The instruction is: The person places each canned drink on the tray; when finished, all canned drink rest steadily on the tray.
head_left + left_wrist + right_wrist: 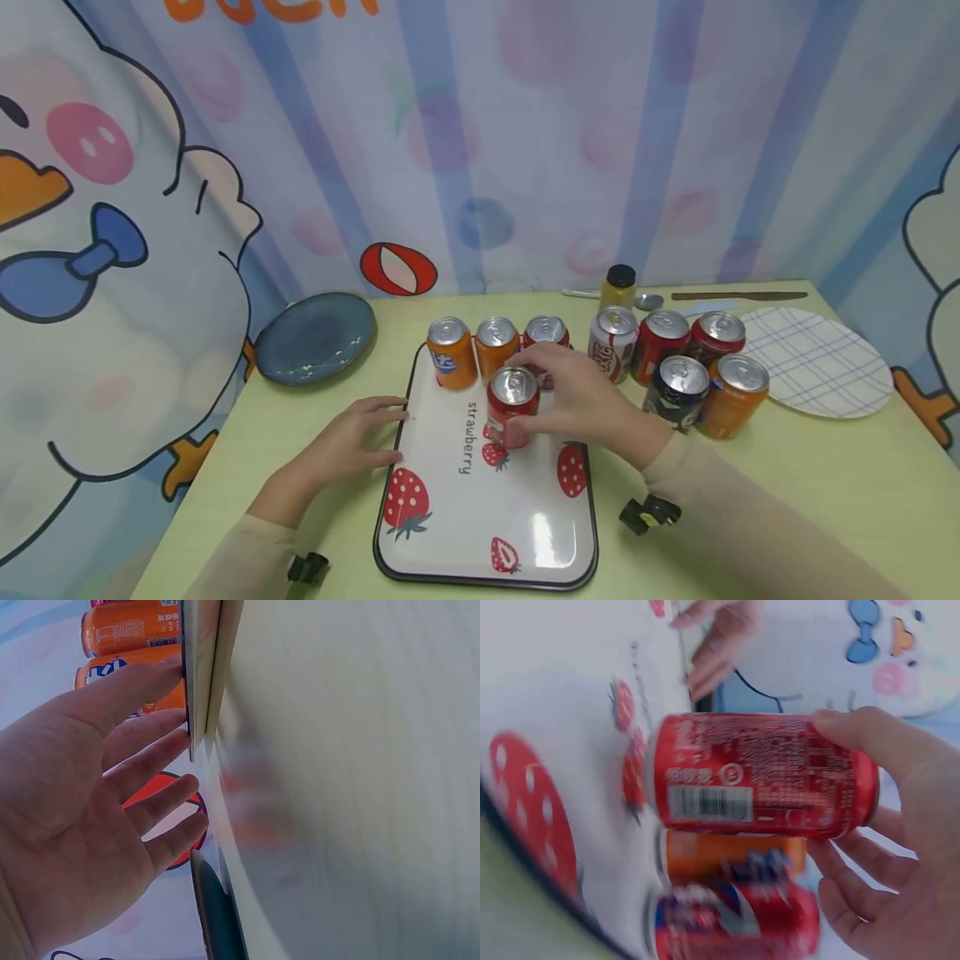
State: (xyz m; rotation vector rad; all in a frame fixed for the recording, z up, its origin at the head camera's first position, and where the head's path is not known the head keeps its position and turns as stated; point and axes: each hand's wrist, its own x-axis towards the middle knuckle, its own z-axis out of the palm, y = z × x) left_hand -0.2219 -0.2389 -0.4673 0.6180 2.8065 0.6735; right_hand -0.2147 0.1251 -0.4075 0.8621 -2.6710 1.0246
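My right hand (577, 396) grips a red soda can (513, 408) between thumb and fingers, upright over the middle of the white strawberry tray (442, 517). In the right wrist view, the barcode side of that red can (765, 772) faces the camera, its base close to the tray. At the tray's left edge, my left hand (345, 446) has its fingers extended, fingertips right at the rim; the left wrist view shows the open palm. Along the tray's back end stand two orange cans (452, 354) (497, 342) and another red can (546, 331), partly hidden by my right hand.
Right of the tray stand several cans: a white one (612, 342), red ones (660, 346), a dark one (677, 392) and an orange one (733, 396). Behind them are a black-capped jar (618, 287) and a spoon (648, 302). A checked plate (817, 362) lies far right, a blue plate (315, 337) back left.
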